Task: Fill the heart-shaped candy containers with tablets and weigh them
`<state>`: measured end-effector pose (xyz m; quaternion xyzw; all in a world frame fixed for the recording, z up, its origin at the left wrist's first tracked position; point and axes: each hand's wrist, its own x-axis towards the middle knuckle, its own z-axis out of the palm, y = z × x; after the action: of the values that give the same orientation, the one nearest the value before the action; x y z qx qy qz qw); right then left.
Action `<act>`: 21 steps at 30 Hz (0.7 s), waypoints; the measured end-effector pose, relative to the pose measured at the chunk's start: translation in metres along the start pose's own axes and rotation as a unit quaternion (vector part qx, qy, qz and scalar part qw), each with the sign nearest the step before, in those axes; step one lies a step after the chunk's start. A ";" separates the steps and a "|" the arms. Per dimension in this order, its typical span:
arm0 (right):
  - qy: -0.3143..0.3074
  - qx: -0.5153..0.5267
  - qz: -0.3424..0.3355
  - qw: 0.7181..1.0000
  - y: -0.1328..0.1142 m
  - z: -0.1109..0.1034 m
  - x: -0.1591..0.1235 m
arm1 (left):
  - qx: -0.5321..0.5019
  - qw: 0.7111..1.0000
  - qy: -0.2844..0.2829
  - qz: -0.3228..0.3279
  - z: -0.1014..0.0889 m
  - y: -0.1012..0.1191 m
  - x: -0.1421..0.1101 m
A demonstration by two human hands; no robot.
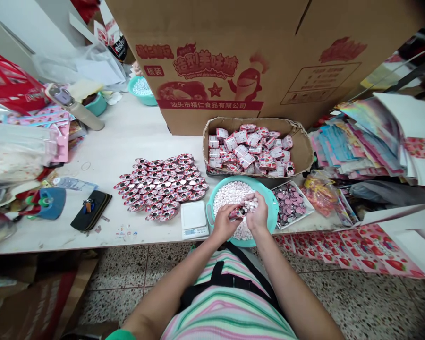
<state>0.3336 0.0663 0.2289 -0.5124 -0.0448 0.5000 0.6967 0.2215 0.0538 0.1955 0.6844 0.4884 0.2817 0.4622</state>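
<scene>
Over a turquoise basin point(274, 206) full of small pale candies point(225, 194), my left hand point(225, 223) grips a small printed candy packet point(236, 213) with its open end facing right. My right hand point(259, 218) is cupped around a handful of the pale candies point(250, 203), right beside the packet's mouth. To the left, several similar packets point(163, 185) stand close together in rows, dark openings upward. A white digital scale point(193, 216) sits between them and the basin. Right of the basin, a shallow tray holds dark and pink round pieces point(290, 203).
Behind the basin, a cut-down carton point(304, 163) holds printed packets, with a large cardboard box point(216, 56) behind. Stacked printed sheets point(357, 146) lie right. A black wallet point(91, 210), a bottle point(87, 115) and a red bag point(14, 85) are left.
</scene>
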 end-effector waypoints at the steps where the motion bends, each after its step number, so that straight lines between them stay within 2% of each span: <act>1: 0.006 -0.010 0.001 1.000 0.000 0.000 0.000 | -0.002 1.000 0.001 -0.002 0.000 0.000 0.000; 10: 0.002 -0.013 0.025 1.000 -0.004 0.003 -0.003 | -0.013 1.000 0.003 0.002 0.000 -0.001 -0.002; 21: 0.011 -0.030 -0.004 0.999 -0.004 0.003 -0.007 | -0.015 1.000 0.002 0.014 0.003 -0.004 -0.002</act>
<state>0.3312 0.0636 0.2366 -0.5387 -0.0544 0.4896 0.6834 0.2219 0.0514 0.1906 0.6839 0.4755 0.2962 0.4674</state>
